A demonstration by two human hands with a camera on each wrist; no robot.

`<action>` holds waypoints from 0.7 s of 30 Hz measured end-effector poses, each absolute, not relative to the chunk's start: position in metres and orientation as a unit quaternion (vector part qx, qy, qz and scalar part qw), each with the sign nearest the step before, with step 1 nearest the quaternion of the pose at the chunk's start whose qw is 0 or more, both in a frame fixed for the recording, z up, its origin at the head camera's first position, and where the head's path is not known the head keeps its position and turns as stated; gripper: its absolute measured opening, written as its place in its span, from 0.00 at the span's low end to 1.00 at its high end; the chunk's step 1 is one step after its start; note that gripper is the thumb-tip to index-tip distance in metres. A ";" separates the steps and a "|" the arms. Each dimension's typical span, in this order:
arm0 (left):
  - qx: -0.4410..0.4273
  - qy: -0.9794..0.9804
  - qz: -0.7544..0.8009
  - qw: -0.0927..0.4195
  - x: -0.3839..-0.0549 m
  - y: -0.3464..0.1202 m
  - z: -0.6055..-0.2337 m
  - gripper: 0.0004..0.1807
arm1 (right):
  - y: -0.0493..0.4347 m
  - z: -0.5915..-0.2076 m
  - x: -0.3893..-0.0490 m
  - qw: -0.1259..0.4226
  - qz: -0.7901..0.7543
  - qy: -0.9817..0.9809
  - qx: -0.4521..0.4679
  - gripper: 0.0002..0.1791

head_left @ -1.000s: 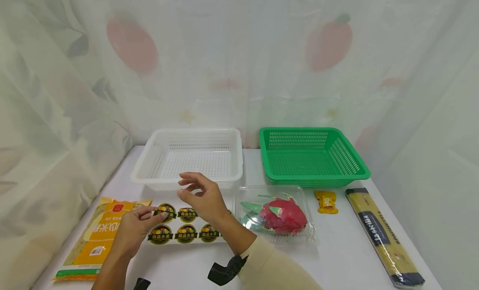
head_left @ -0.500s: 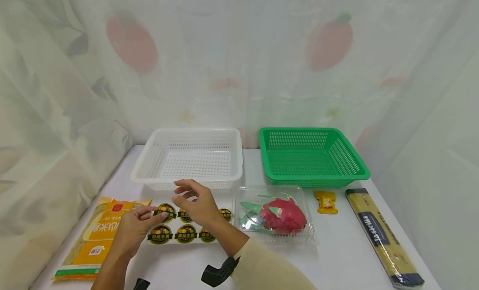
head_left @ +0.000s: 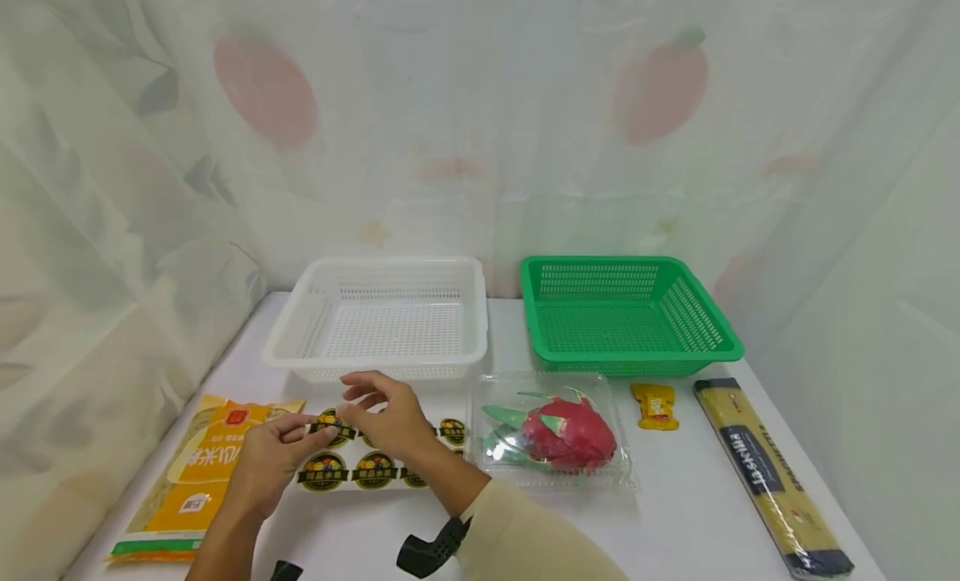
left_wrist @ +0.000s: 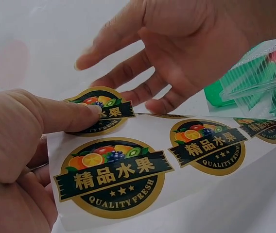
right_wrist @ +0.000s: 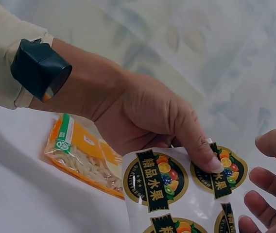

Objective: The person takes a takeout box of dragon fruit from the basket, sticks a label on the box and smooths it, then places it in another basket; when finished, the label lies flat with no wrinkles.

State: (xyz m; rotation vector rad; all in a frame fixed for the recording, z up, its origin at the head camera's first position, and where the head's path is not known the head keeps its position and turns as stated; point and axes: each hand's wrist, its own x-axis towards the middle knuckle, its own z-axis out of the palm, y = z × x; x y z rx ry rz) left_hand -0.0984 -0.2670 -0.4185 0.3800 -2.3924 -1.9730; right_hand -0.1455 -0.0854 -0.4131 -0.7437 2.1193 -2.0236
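My left hand (head_left: 266,460) grips the left edge of a white sheet of round fruit stickers (left_wrist: 177,191), thumb on top and fingers beneath. Under the thumb lies the corner sticker (left_wrist: 104,127), black and gold with a fruit picture; its rounded rim reaches past the sheet's upper edge in the left wrist view. Close beside it is my right hand (head_left: 397,418), fingers loosely bent and apart from the thumb, with nothing seen between them. The right hand hides part of the sheet in the head view. Whether its fingertips touch the sticker, I cannot tell.
A clear plastic box (head_left: 498,387) with a dragon fruit (head_left: 573,435) stands right of the sheet. Behind are a white basket (head_left: 300,348) and a green basket (head_left: 637,366). A yellow noodle bag (head_left: 187,481) lies left; a small yellow packet (head_left: 656,406) and spaghetti pack (head_left: 772,477) lie right.
My right hand has moved left and slightly down, closer to the corner sticker by my left thumb. The left hand and the sheet have stayed in place.
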 end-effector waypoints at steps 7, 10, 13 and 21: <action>0.113 -0.761 -0.639 0.007 -0.097 -0.268 -0.420 0.25 | -0.087 -0.417 -0.145 0.064 -0.650 0.719 -0.237 0.17; 0.114 -0.758 -0.642 0.010 -0.097 -0.268 -0.420 0.24 | -0.089 -0.420 -0.146 0.063 -0.643 0.727 -0.234 0.17; 0.113 -0.760 -0.640 0.013 -0.096 -0.268 -0.421 0.24 | -0.090 -0.423 -0.146 0.059 -0.633 0.735 -0.237 0.17; 0.108 -0.765 -0.635 0.010 -0.096 -0.269 -0.423 0.26 | -0.092 -0.427 -0.145 0.036 -0.630 0.737 -0.242 0.16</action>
